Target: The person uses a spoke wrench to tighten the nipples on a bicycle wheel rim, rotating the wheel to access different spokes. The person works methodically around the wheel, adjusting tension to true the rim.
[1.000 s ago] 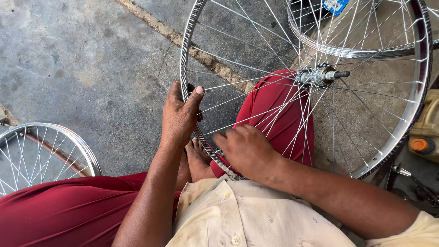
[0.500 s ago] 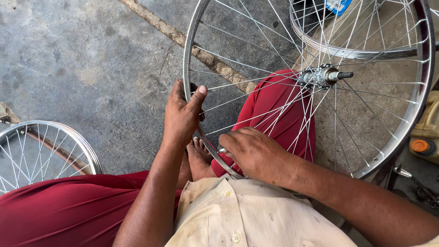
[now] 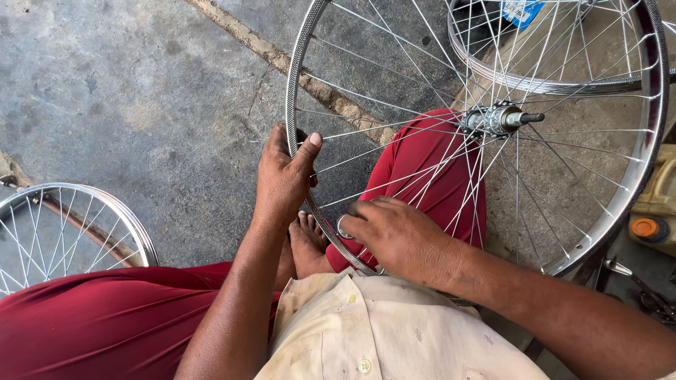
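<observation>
The left hand [image 3: 284, 176] is closed around the rim of the spoked bicycle wheel [image 3: 620, 204], on its left side, with the thumb lying over the inner edge and the fingers wrapped behind the metal. The right hand [image 3: 398, 236] rests on the near part of the same rim, fingers curled down over a small round metal tool [image 3: 343, 226] that shows just at its fingertips; how tightly it grips this tool I cannot tell. The two hands are apart, both on the near-left arc of the wheel. The wheel stands tilted in front of the person, leaning over the knee in red cloth [image 3: 429, 176], and its hub [image 3: 496, 119] with a short axle is at the centre right, above the knee. A bare foot [image 3: 310, 243] is seen between the two forearms, just beside the rim. Farther away, a second rim [image 3: 556, 86] lies behind the spokes, at the upper right. At the far left another spoked wheel [image 3: 137, 232] lies on the concrete floor [image 3: 141, 91]. A yellow container [image 3: 655, 200] with an orange cap is at the right edge
</observation>
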